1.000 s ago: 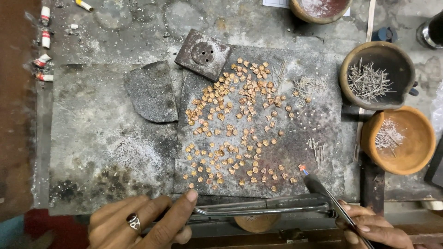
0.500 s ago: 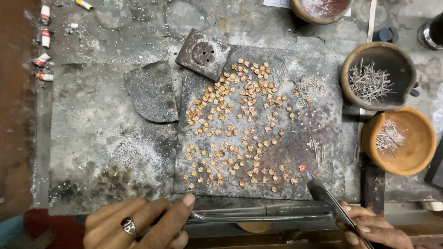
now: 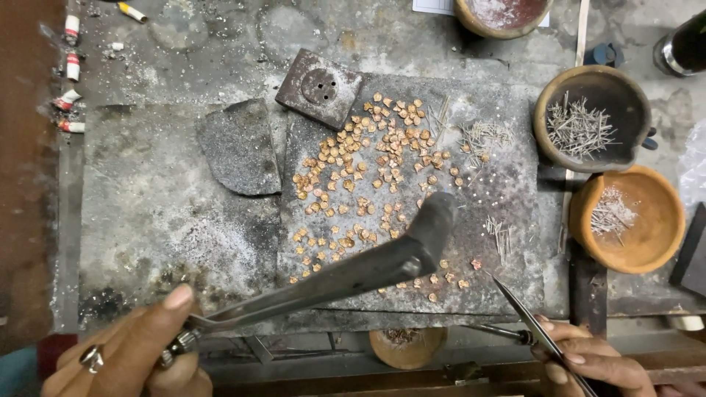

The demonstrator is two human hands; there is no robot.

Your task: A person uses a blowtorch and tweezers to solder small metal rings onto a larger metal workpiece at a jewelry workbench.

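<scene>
My left hand (image 3: 129,353), a ring on one finger, grips a long metal torch (image 3: 353,272) whose bent nozzle reaches up over the dark slab (image 3: 507,198). On the slab lie several small copper-coloured pieces (image 3: 368,176) scattered in a loose patch. My right hand (image 3: 596,360) at the lower right holds thin metal tweezers (image 3: 526,312), their tip just above the slab near a single piece at the slab's lower right. Small bundles of fine wire bits (image 3: 482,136) lie on the slab's right side.
A dark bowl (image 3: 592,117) of wire bits and an orange clay bowl (image 3: 625,220) stand at the right. A square block with holes (image 3: 318,88) and a curved slate shard (image 3: 239,147) lie left of the pieces. Another bowl (image 3: 504,15) sits at the top.
The left hand has swung the torch up from lying along the bench's front edge, so its nozzle now points over the pieces. The right hand and tweezers have stayed nearly in place.
</scene>
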